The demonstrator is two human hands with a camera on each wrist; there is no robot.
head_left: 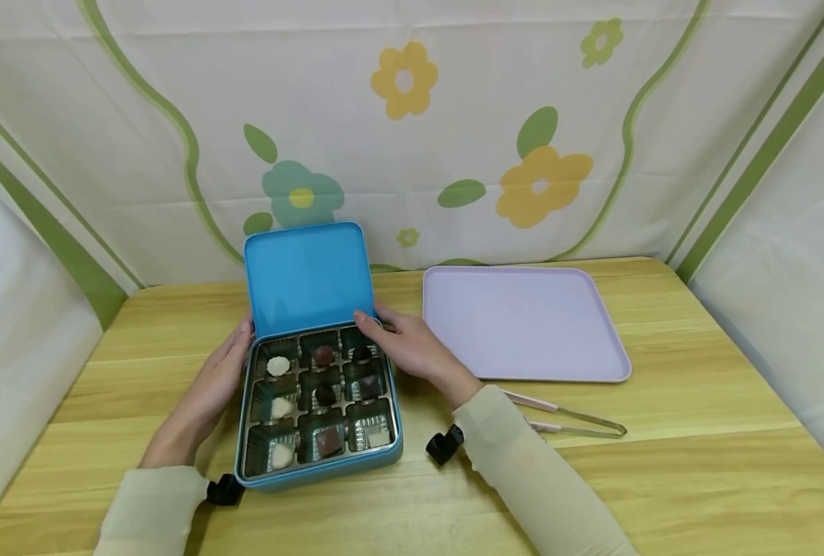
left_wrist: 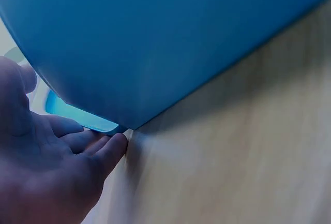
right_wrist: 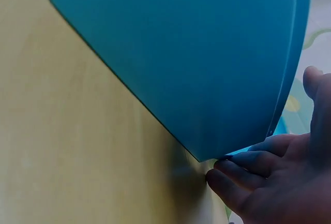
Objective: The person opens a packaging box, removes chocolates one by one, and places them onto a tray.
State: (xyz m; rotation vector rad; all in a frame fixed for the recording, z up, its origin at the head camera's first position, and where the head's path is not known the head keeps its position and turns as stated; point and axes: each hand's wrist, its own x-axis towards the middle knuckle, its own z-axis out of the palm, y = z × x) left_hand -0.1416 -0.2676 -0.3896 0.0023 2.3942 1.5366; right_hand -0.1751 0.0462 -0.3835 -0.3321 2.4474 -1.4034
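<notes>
A blue tin box (head_left: 328,469) stands on the table, its hinged lid (head_left: 307,274) raised at the back. Inside, a dark divided insert (head_left: 293,432) carries chocolates, among them a white one (head_left: 278,366) and a brown square (head_left: 328,442). My left hand (head_left: 206,386) holds the tin by its back left corner; in the left wrist view its fingers (left_wrist: 111,151) reach round behind. At the back right corner, my right hand (head_left: 415,344) holds the tin, thumb over the rim. The right wrist view shows its fingers (right_wrist: 238,177) around that corner.
A lilac tray (head_left: 523,324) lies at the back right. Metal tongs with pink handles (head_left: 585,421) rest in front of it, partly hidden by my right sleeve (head_left: 523,455). A flowered cloth (head_left: 453,139) hangs behind the wooden table (head_left: 717,432).
</notes>
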